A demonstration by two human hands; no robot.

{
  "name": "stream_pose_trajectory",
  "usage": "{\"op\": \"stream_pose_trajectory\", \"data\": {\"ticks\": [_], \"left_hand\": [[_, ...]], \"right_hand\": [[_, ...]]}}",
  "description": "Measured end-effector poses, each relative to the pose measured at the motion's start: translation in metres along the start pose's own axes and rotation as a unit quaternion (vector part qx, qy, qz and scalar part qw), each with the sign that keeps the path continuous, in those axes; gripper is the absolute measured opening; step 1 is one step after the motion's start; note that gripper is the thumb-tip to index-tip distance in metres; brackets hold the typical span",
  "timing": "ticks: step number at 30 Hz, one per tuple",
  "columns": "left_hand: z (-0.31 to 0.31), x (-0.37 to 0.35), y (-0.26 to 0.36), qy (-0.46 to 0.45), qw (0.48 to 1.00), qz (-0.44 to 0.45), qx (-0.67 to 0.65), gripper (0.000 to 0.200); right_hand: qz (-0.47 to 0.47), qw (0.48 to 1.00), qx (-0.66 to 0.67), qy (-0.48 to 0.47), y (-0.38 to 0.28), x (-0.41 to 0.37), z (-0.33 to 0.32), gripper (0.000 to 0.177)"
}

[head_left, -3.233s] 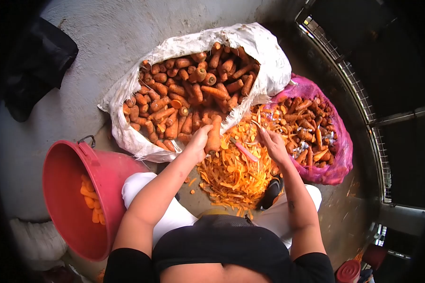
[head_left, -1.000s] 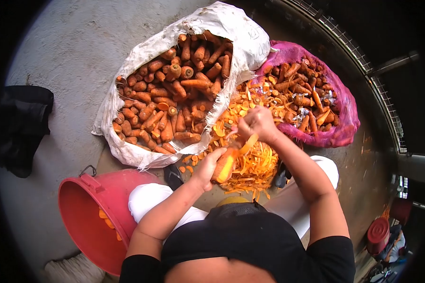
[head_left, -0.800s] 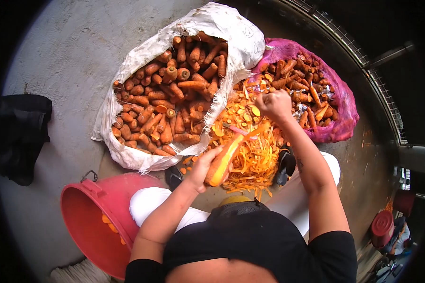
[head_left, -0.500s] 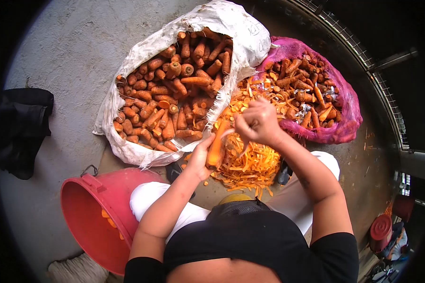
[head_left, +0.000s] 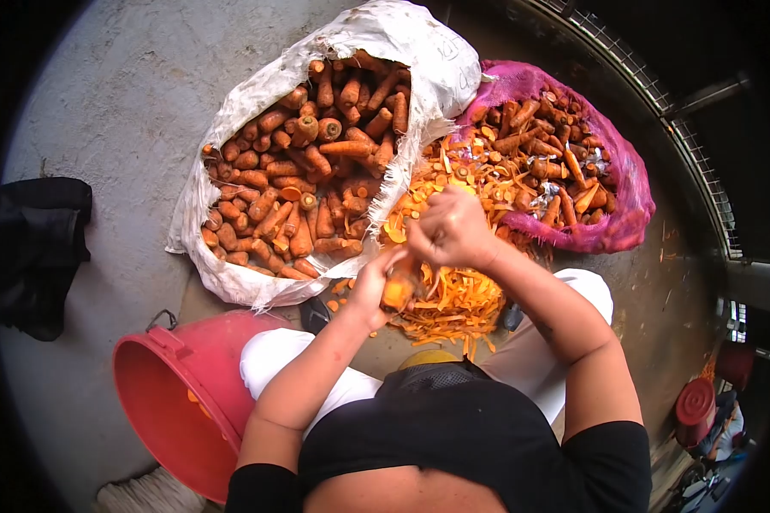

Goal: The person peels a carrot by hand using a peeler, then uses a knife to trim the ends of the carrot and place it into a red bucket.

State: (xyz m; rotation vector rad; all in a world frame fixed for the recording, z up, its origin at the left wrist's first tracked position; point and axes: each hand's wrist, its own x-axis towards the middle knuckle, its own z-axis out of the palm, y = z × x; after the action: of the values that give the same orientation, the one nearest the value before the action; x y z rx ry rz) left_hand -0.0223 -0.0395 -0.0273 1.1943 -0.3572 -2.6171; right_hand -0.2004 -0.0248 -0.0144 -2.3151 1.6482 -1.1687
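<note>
My left hand (head_left: pixel 373 289) is closed around a carrot (head_left: pixel 397 295), its orange end showing toward me and the rest blurred. Right above it, my right hand (head_left: pixel 453 229) is a fist gripping a peeler, which is mostly hidden by the fingers and smeared by motion. Below both hands lies a heap of orange carrot peelings (head_left: pixel 462 303) on the floor between my legs. Ahead on the left, a white woven sack (head_left: pixel 231 128) gapes open, full of unpeeled carrots (head_left: pixel 316 162).
A pink mesh sack (head_left: pixel 629 201) at the right holds carrots and scraps. By my left leg a red bucket (head_left: pixel 218 359) lies tipped, with orange pieces inside. Black cloth (head_left: pixel 47 252) is at far left. A lidded red bin (head_left: pixel 695 402) and a person are at far right.
My right hand has moved slightly left and down, closer to my left hand. The carrot has shifted from slanting lengthwise to pointing its end at me.
</note>
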Motion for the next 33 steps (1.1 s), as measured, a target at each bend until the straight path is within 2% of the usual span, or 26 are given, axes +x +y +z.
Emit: {"op": "stream_pose_trajectory", "data": {"ticks": [2, 4, 5, 6, 8, 9, 12, 13, 16, 18, 20, 22, 26, 27, 33], "left_hand": [[-0.015, -0.005, -0.003, -0.059, 0.996, -0.016, 0.063, 0.037], [-0.018, -0.004, -0.004, -0.079, 0.995, -0.021, 0.064, 0.038], [-0.021, -0.005, -0.003, -0.084, 0.994, -0.025, 0.070, 0.038], [-0.023, -0.006, -0.001, -0.089, 0.993, -0.027, 0.075, 0.039], [-0.017, -0.019, 0.006, -0.101, 0.991, -0.023, 0.082, 0.041], [-0.015, -0.023, 0.009, -0.107, 0.990, -0.023, 0.086, 0.042], [-0.021, -0.019, 0.009, -0.059, 0.995, 0.017, 0.074, 0.047], [-0.031, -0.013, 0.009, -0.080, 0.995, 0.017, 0.059, 0.051], [-0.051, 0.001, 0.004, -0.083, 0.996, 0.021, 0.020, 0.046], [-0.053, 0.008, -0.003, -0.040, 0.999, 0.033, -0.003, 0.042], [-0.044, 0.009, -0.005, -0.001, 0.999, 0.040, -0.020, 0.040], [-0.028, 0.001, -0.001, 0.036, 0.998, 0.044, -0.031, 0.038], [-0.026, 0.006, -0.001, 0.059, 0.996, 0.057, -0.035, 0.036], [-0.027, 0.008, -0.002, 0.037, 0.996, 0.067, -0.055, 0.036], [-0.020, 0.001, -0.001, 0.014, 0.998, 0.026, -0.051, 0.035]], "right_hand": [[0.026, 0.998, -0.050, -0.003, 0.023, 0.002, -0.009, 0.035], [0.073, 0.992, -0.096, -0.025, 0.047, -0.002, -0.010, 0.036], [0.110, 0.984, -0.141, -0.020, 0.052, -0.006, -0.012, 0.044], [0.102, 0.962, -0.248, -0.051, 0.071, -0.012, -0.011, 0.045], [0.220, 0.918, -0.320, -0.078, 0.080, -0.017, -0.017, 0.047], [0.261, 0.911, -0.310, -0.079, 0.078, -0.013, -0.021, 0.048], [0.352, 0.925, -0.130, -0.056, 0.058, -0.005, -0.022, 0.046], [0.363, 0.926, -0.082, -0.071, 0.050, -0.004, -0.019, 0.040], [0.171, 0.980, -0.023, -0.094, 0.021, -0.005, -0.007, 0.036], [0.105, 0.992, 0.003, -0.071, 0.006, -0.009, 0.007, 0.036], [0.090, 0.993, 0.010, -0.080, -0.009, -0.008, 0.011, 0.036], [0.031, 0.998, 0.038, -0.042, -0.014, -0.005, 0.015, 0.035], [0.009, 0.998, 0.030, -0.046, -0.023, -0.002, 0.016, 0.035], [0.010, 0.998, 0.024, -0.052, -0.023, -0.001, 0.016, 0.035], [0.017, 0.999, 0.008, -0.040, -0.018, 0.001, 0.015, 0.035]]}}
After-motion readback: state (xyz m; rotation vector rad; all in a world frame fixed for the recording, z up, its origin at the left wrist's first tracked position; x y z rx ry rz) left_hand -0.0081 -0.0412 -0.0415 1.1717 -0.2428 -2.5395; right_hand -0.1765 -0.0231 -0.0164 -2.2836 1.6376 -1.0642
